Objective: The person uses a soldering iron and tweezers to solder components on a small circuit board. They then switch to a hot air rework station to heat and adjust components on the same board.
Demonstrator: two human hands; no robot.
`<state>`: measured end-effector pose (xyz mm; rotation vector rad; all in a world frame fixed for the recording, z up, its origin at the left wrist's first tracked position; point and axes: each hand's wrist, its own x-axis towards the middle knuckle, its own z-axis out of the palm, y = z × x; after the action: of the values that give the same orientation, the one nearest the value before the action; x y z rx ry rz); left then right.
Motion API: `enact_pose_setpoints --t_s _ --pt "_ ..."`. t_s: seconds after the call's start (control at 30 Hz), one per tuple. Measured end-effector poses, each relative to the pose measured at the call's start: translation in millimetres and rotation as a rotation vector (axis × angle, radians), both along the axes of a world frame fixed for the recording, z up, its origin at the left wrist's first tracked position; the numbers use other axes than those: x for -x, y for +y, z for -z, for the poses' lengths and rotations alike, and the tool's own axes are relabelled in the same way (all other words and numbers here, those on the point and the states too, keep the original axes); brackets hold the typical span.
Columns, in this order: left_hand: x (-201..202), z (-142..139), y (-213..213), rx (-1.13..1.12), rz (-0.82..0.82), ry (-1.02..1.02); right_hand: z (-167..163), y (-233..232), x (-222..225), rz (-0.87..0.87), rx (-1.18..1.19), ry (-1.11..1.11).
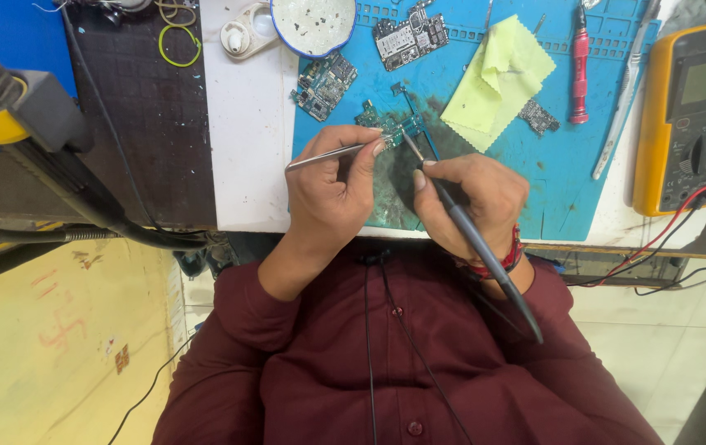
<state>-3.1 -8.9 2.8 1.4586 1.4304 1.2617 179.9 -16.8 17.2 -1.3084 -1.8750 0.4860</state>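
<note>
Nearest the camera is the person's dark maroon buttoned shirt (402, 363), both sleeves reaching forward to the edge of the desk (246, 148). A thin black cord (367, 346) hangs down the shirt front.

The left hand (332, 194) is closed on a pair of slim silver metal tweezers (328, 156), whose tips reach toward the right hand and meet the small green circuit board (390, 125) just beyond the fingertips. The right hand (472, 202) is clamped pen-fashion on a long dark grey soldering iron (472, 235); its handle runs back over the wrist, which wears a red thread band (505, 259), and its tip comes down at the same board. The two hands sit close together, nearly touching, over the worn near part of a blue silicone work mat (567, 165).

Beyond the right hand lies a folded pale yellow cloth (497, 78), with a small dark chip board (539, 117) beside it, then a red-handled screwdriver (579, 74). Farther out on that side stands a yellow-cased multimeter (691, 115) with red and black leads.

Beyond the left hand lie two more circuit boards (324, 85), a round white dish with a blue rim (313, 25) and a white plastic container (242, 35). Well out from the left hand, a black and yellow hot-air tool (15, 103) stands with its hose.
</note>
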Motion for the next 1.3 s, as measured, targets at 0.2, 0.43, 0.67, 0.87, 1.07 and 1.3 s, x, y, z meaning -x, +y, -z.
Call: enact_pose_setpoints --t_s 0.2,0.43,0.67,0.87,1.07,1.3 --pt "0.7 0.8 0.0 -0.017 0.002 -0.012 -0.6 -0.6 0.4 -0.036 -0.015 -0.008" --pt "0.4 1.1 0.1 -0.004 -0.003 -0.015 -1.1 -0.5 -1.4 -0.060 0.000 -0.009" --pt "0.4 1.1 -0.1 -0.007 0.002 -0.019 -0.5 -0.3 -1.1 -0.058 -0.006 -0.017" --pt "0.9 0.8 0.3 -0.018 0.004 0.000 0.2 -1.0 0.1 -0.018 -0.003 0.002" --pt "0.4 0.7 1.2 -0.020 0.012 -0.015 0.2 -1.5 -1.1 -0.004 0.011 0.002" --pt "0.6 0.7 1.3 -0.027 0.011 -0.005 0.7 -1.8 -1.7 -0.009 0.012 0.004"
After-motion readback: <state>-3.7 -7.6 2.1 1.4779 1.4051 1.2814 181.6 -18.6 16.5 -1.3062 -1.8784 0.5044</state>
